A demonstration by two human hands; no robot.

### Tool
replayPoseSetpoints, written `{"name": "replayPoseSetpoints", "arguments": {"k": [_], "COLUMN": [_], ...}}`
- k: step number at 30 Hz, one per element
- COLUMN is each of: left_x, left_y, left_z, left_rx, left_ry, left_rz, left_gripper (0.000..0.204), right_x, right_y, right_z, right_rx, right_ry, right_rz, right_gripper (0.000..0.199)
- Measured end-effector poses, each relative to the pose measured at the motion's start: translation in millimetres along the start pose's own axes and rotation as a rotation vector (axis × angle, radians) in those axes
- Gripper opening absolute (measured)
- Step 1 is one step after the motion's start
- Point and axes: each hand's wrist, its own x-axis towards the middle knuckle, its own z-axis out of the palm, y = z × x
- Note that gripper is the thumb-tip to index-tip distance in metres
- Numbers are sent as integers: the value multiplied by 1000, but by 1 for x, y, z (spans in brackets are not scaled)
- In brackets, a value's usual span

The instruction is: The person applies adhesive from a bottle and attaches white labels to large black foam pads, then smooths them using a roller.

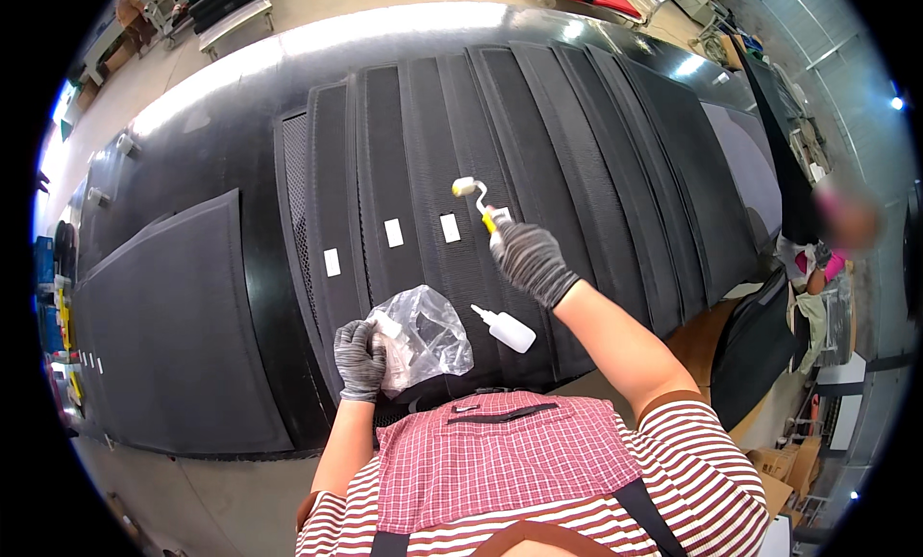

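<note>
I am rolling: right hand (531, 261) fingers closed on the small yellow-handled roller (473, 194), at 12 o'clock of the white glue bottle (505, 329). Left hand (360, 359) grips the clear plastic bag (423, 338). Next stroke needs steady pressure over the white label (450, 227).

Black table (231, 124) carries overlapping dark mesh strips (538, 153).

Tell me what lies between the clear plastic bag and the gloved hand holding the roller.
In the head view, a small white squeeze bottle lies on the black strips between the plastic bag and the right hand.
</note>
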Motion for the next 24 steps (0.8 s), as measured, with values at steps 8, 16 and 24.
{"name": "replayPoseSetpoints", "arguments": {"k": [8,16,24], "left_x": [3,-9,-14], "left_y": [1,-29,81], "left_z": [3,-8,-16], "left_rx": [1,-354,170], "left_ry": [-3,91,-363], "left_rz": [36,-177,192], "left_gripper": [29,33,75], "right_x": [23,-93,-151], "right_y": [-7,8,11], "right_z": [13,-11,92], "right_rx": [41,670,126], "right_ry": [176,168,462], "right_rz": [27,133,-52], "right_gripper": [45,50,44]}}
